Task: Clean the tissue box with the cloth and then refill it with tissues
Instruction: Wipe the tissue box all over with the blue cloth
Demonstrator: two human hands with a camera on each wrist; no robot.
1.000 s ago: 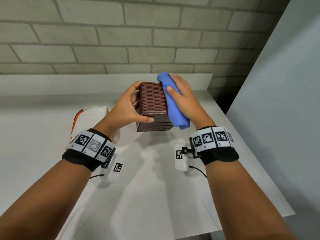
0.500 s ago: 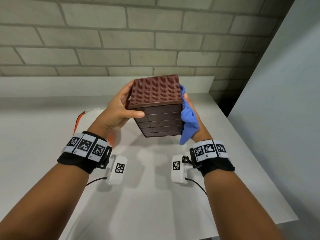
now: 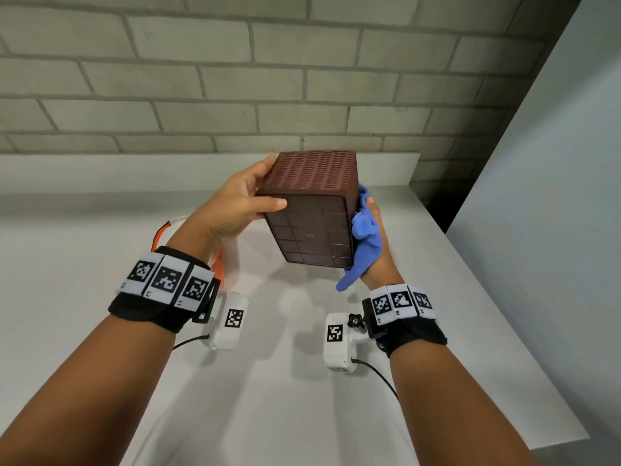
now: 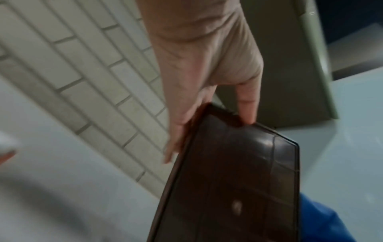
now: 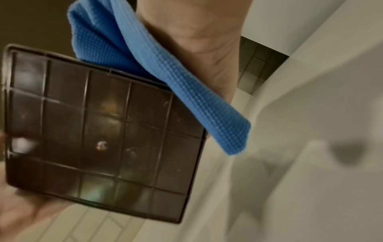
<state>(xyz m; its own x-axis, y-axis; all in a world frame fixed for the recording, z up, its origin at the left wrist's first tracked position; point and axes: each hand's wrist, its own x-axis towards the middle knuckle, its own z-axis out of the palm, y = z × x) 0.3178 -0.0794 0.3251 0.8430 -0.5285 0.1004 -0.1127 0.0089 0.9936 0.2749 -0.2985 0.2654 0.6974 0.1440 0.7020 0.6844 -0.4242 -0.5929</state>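
The brick wall [image 3: 235,79] rises behind the white bench [image 3: 285,398]. Above the bench, clear of its top, the brown box [image 3: 312,210] is held tipped, its gridded underside facing the person and its woven side uppermost. The left hand [image 3: 235,210] takes the box's left side, thumb across the near face and fingers [image 4: 247,104] curled over the edge, a firm grip on the box. The right hand [image 3: 376,243] presses the blue cloth [image 3: 364,243] against the box's right side; the cloth hangs bunched below the palm, but the right fingers are hidden behind the box, so how tight that grip is cannot be told. A white and orange pack [image 3: 218,260], possibly the tissues, lies on the bench behind the left wrist.
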